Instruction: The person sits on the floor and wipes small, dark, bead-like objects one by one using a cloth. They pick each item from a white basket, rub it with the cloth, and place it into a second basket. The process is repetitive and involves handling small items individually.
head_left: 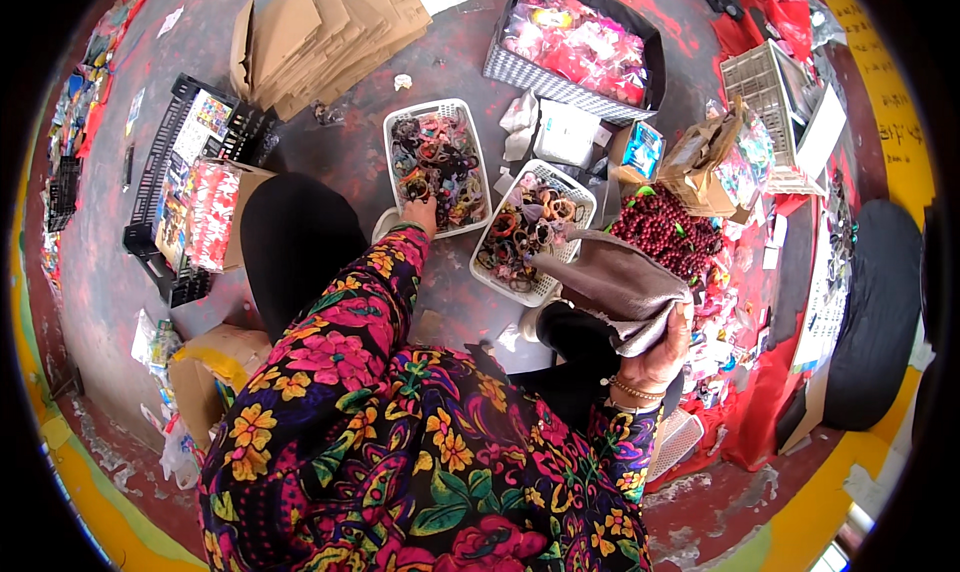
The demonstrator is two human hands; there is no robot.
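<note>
My left hand reaches over the near edge of a white plastic basket full of mixed hair ties. Its fingertips are down among the hair ties, so their grip is hidden. In my right hand, at the right, the fingers are closed on the edge of a soft grey-mauve cloth. The cloth hangs in folds, and its far end reaches over a second white basket. More hair ties and scrunchies fill that basket. A beaded bracelet circles my right wrist.
Dark red beads lie heaped right of the second basket. Beyond stands a larger grey basket of pink packets. Flattened cardboard lies far left, near a black crate. An open carton stands at the right.
</note>
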